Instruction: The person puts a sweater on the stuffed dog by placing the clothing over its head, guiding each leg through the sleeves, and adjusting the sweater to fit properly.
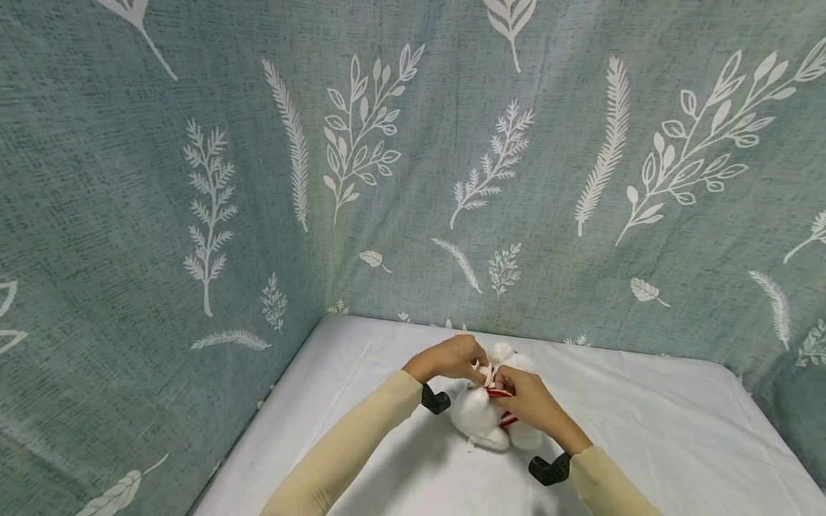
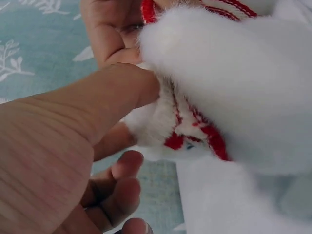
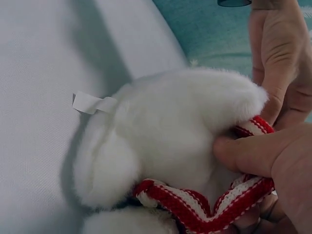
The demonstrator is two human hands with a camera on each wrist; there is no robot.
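Observation:
A fluffy white plush toy sits on the white surface between both hands. A red-and-white knitted scarf loops around it. My left hand pinches a whitish part of the knit between thumb and forefinger, its other fingers loosely bent below. From the other side, my right hand grips the scarf near the toy's neck, thumb lying along the fur and fingers curled beneath the band. The toy's head is partly behind the hands in the head view.
White cloth covers the surface under the toy. Teal fabric with white leaf prints rises behind and at the left. A small white tag sticks out from the toy. Each wrist bears a black device.

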